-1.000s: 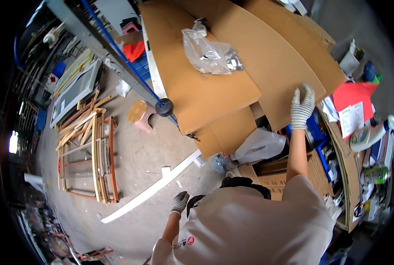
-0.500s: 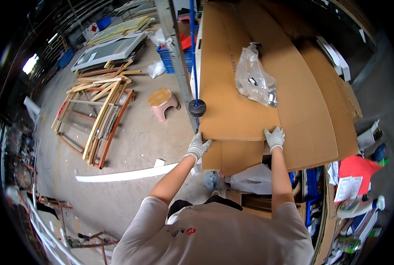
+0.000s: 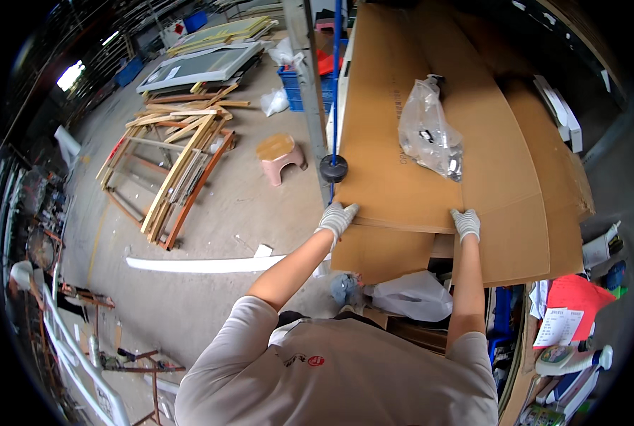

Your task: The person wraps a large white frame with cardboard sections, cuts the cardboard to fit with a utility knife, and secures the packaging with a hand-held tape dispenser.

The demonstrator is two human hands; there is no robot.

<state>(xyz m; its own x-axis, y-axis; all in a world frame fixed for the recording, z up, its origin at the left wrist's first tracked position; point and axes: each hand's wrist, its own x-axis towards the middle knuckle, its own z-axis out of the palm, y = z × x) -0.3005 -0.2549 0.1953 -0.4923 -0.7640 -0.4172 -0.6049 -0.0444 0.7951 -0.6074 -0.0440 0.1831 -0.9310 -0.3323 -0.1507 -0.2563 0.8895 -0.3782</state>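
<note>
My left hand, in a striped pale work glove, grips the near left corner of a long brown cardboard sheet. At the sheet's near right corner, my right hand, gloved alike, is closed on the edge; its fingertips are partly hidden. On top of the cardboard lies a clear plastic bag with small dark and metallic parts inside. More cardboard spreads beneath and to the right, and a lower flap shows under the near edge.
A metal post and a blue pole with a black round weight stand left of the cardboard. Farther left are a pink stool and stacked wooden frames. A white strip lies on the floor. Bottles and papers crowd the right.
The whole view has shifted, so the scene sits farther right in the picture. Both hands remain at the cardboard's near edge, and the bag stays on top.
</note>
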